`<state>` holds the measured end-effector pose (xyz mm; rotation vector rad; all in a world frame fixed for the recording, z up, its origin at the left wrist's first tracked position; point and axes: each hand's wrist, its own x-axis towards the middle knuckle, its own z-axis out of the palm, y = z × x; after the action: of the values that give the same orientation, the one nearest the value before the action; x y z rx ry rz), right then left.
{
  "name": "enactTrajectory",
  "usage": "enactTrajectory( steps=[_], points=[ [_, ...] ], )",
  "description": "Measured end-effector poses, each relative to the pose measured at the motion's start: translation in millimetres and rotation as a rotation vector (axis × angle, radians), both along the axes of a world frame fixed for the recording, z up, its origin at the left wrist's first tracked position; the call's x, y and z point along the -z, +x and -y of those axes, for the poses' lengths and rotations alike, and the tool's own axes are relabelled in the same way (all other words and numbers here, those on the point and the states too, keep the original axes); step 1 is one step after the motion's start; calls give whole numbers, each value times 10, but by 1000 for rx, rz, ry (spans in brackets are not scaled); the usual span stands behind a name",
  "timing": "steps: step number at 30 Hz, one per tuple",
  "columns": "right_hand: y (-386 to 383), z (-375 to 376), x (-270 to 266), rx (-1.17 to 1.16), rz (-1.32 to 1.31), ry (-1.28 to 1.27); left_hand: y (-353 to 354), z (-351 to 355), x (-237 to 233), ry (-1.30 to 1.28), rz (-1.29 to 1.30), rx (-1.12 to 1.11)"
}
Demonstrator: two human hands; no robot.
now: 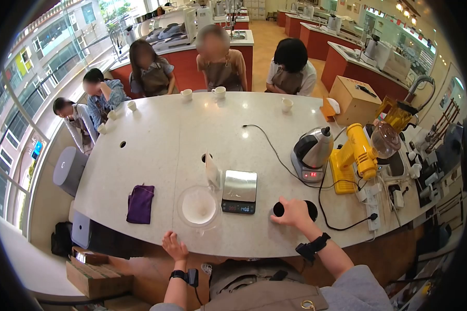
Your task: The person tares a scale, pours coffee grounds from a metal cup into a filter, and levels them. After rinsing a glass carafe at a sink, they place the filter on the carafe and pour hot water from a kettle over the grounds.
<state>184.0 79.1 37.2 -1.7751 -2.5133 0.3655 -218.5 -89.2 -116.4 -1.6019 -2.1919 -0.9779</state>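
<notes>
My right hand [294,212] reaches over a dark round vessel [312,210] near the table's front edge, its fingers gripping the rim; the hand covers much of it. At the near edge of the table, my left hand [176,246] rests with loosely bent fingers and holds nothing. Between the hands lies a digital scale [240,186] with a bare metal plate and a lit display. Left of the scale is a clear round dish [184,220] with a white disc, perhaps filter paper, in it. A folded purple cloth [140,204] lies farther left.
A steel gooseneck kettle [316,147] sits on its lit base beside a yellow coffee grinder [359,155]. Cables and a power strip [371,207] run along the right. Small white cups [219,92] line the far edge, where several people sit. A small upright card [213,172] stands behind the dish.
</notes>
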Motion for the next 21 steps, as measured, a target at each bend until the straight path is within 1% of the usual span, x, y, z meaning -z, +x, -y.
enactTrajectory(
  steps=[3,6,12,19,21],
  points=[
    [25,65,-59,18,-48,32,-8,7,-2,-8,28,15],
    [69,98,56,20,-74,94,-11,8,6,0,29,18],
    [99,96,85,65,-41,21,1,6,-10,-4,28,14],
    [78,138,107,113,-79,25,11,14,-23,-7,34,10],
    [76,157,124,125,-113,63,6,11,-16,-5,28,13]
  ],
)
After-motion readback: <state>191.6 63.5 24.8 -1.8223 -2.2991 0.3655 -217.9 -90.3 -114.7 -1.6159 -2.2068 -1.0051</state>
